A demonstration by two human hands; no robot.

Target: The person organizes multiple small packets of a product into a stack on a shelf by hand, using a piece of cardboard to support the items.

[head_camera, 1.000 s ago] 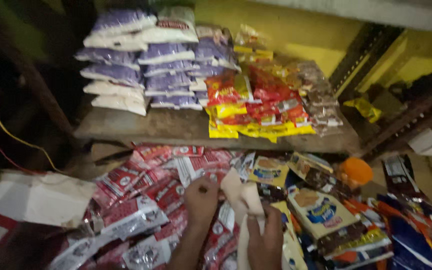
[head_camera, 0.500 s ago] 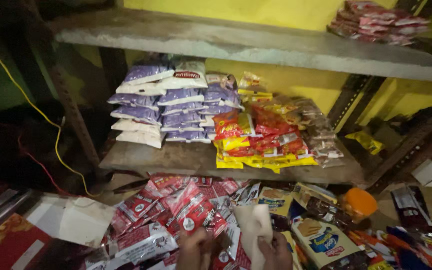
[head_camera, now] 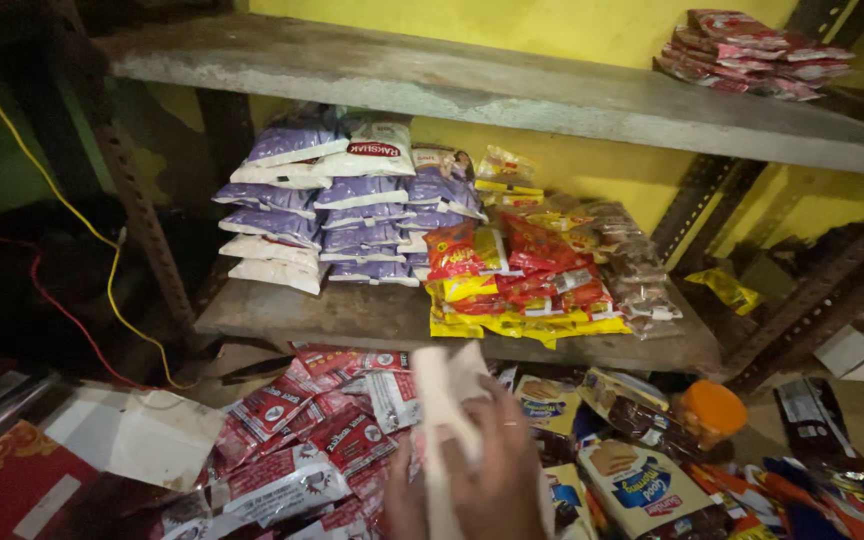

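Head view: right hand (head_camera: 497, 470) grasps one pale crumpled cloth (head_camera: 447, 400); left hand (head_camera: 402, 500), grip indiscernible; one orange-lidded jar (head_camera: 712, 410); two grey shelves (head_camera: 372, 315).

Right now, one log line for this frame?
right hand: grips white cloth | left hand: barely visible, grip unclear | below: red packets | middle shelf: purple-white bags

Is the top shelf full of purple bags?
No, the purple bags are stacked on the middle shelf; the top shelf holds only a small pile of red packets.
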